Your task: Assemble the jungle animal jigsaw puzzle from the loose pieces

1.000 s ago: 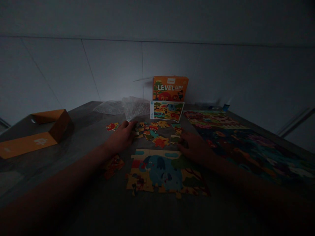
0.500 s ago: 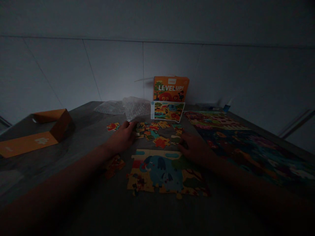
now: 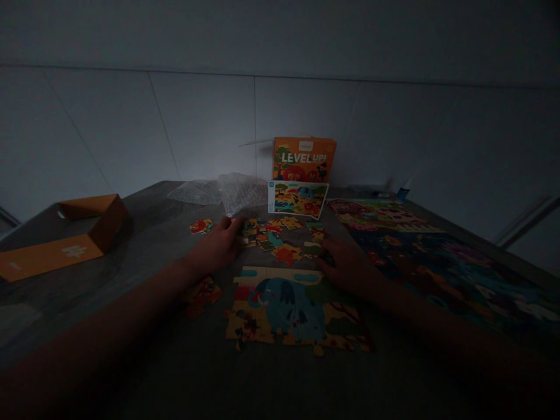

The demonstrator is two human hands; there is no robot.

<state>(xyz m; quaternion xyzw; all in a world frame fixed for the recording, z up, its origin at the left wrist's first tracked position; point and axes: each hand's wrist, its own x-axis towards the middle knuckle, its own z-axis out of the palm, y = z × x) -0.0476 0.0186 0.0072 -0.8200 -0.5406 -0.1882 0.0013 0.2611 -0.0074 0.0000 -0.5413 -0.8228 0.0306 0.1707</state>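
Head view, very dim room. Grey table (image 3: 175,361) w/ a kids' jigsaw in progress. L hand (image 3: 214,248) lies palm down past mid-table, grip flat and spread, fingertips touching the near-left end of a scatter of loose pcs (image 3: 280,233); nothing lifted. R hand (image 3: 347,262) rests at the right end of that scatter, fingers curled by a piece; too dark to tell if its grip holds one. Just nearer, btwn both forearms, sits the part-built puzzle (image 3: 289,306) showing a blue elephant, lower edge ragged. Judgement: the step looks like choosing a piece from the scatter; lifting one calls for a fingertip pinch, since the pcs lie flat, then turning it to fit an open edge. Containers: an open orange box tray (image 3: 65,233) at the table's left edge, inside too dark to tell contents; a "LEVEL UP!" box (image 3: 304,158) upright at the far edge, contents hidden, w/ a picture card (image 3: 298,198) leaning on it; a crumpled clear bag (image 3: 236,189) left of the card, contents unclear. A big finished puzzle (image 3: 437,262) covers the right side.
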